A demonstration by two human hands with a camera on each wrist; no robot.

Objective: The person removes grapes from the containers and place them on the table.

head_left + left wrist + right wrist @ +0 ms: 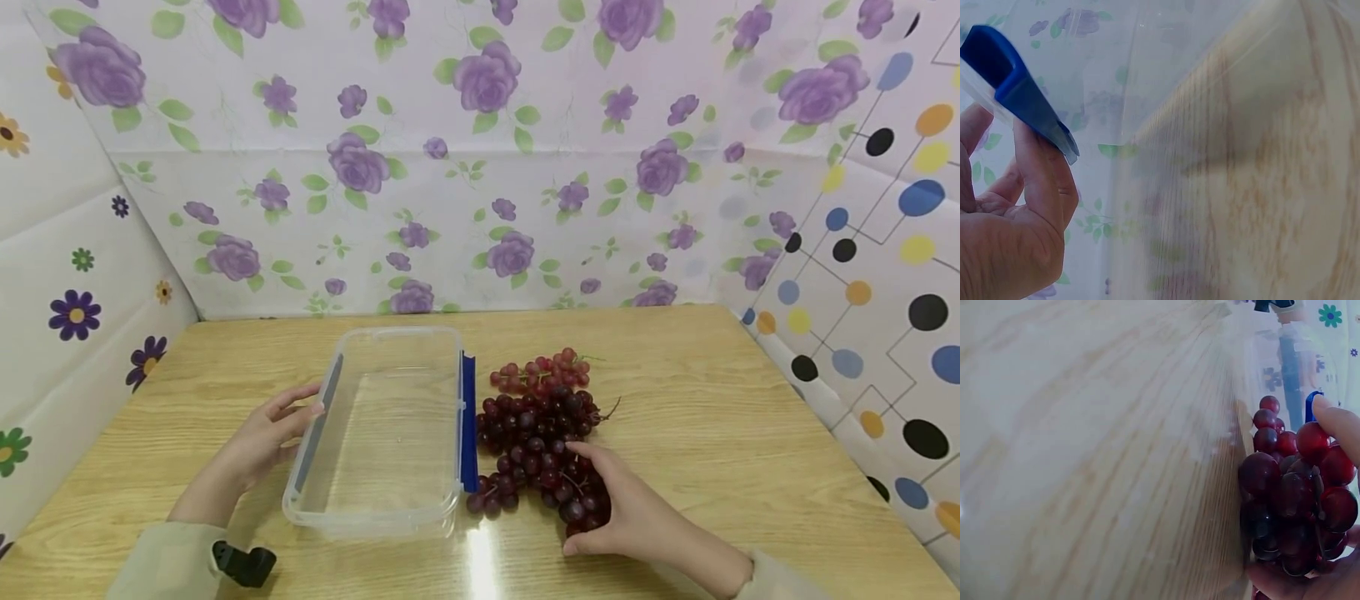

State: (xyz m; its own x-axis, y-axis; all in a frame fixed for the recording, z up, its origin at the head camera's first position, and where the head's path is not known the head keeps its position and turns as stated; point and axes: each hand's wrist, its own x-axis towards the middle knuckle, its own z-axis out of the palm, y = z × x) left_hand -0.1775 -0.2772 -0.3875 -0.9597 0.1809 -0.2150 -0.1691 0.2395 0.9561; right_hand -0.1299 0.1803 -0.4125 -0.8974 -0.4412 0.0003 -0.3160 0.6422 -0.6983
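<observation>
A clear plastic food container [397, 518] stands lidless on the table, with a blue side latch [469, 425] hanging down along its right side. At its left side, the fingers of my left hand [273, 429] touch the outer wall; in the left wrist view they lie under a blue latch [1029, 100]. Right of the container, my right hand [626, 508] grips a dark red bunch of grapes [1291, 494] from the side, thumb nearer me and fingers at the far side. Behind it lie another dark bunch [517, 421] and a smaller, lighter red bunch [540, 373].
The wooden table [712, 400] meets a flowered cloth backdrop [420, 233] at the back, with patterned cloths at both sides. A black device [243, 565] sits on the left wrist at the sleeve.
</observation>
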